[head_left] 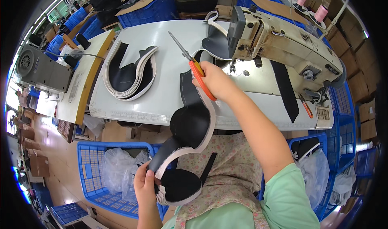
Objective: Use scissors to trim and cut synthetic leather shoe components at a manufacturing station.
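Note:
My right hand [215, 82] is closed around the orange handles of a pair of scissors [196, 69], whose blades point up and away to the left over the white table. In my left hand [145, 185], low and near my body, is the end of a black moulded piece [190, 126] with cup-shaped bulges and a white stitched edging. This piece runs from the tabletop over the front edge to my lap, where a black cup with white trim hangs. Its far end lies just under my right hand.
A sewing machine [279, 39] stands at the right of the white table [161, 39]. Stacked curved black pieces [131, 73] lie at the left. A black strip [285, 91] and another orange-handled tool [307, 107] lie at the right. A blue crate [91, 168] holds clear plastic.

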A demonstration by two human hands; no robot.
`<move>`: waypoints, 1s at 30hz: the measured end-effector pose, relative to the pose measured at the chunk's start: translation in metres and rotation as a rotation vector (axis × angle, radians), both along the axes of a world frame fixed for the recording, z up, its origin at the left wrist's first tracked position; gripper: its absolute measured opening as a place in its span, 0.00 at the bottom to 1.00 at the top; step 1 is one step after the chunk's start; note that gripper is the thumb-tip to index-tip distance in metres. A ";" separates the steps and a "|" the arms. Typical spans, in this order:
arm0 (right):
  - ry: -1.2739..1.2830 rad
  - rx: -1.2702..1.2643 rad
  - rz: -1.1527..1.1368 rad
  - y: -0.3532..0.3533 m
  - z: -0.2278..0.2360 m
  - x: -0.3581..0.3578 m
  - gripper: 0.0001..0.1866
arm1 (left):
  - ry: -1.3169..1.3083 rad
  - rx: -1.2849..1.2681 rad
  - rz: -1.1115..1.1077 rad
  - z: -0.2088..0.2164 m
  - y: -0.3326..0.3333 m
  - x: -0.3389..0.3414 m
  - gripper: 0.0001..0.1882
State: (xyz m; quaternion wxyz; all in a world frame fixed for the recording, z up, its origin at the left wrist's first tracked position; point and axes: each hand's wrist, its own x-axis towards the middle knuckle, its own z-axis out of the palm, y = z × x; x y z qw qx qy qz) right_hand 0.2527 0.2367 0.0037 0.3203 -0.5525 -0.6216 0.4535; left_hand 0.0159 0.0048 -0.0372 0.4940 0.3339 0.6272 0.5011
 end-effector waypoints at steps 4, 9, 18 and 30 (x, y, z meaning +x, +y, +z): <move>-0.041 0.204 -0.073 -0.011 -0.023 0.000 0.09 | 0.001 -0.053 -0.034 -0.010 -0.009 -0.019 0.11; 0.058 0.237 -0.143 -0.059 -0.034 -0.005 0.10 | -0.132 -0.067 -0.226 0.005 -0.012 -0.011 0.18; -0.030 0.469 0.248 -0.180 -0.076 -0.015 0.14 | -0.353 -0.006 0.079 -0.038 0.067 0.055 0.22; -0.101 0.629 0.392 -0.196 -0.088 -0.008 0.16 | -0.344 -0.122 -0.199 -0.051 0.073 0.074 0.19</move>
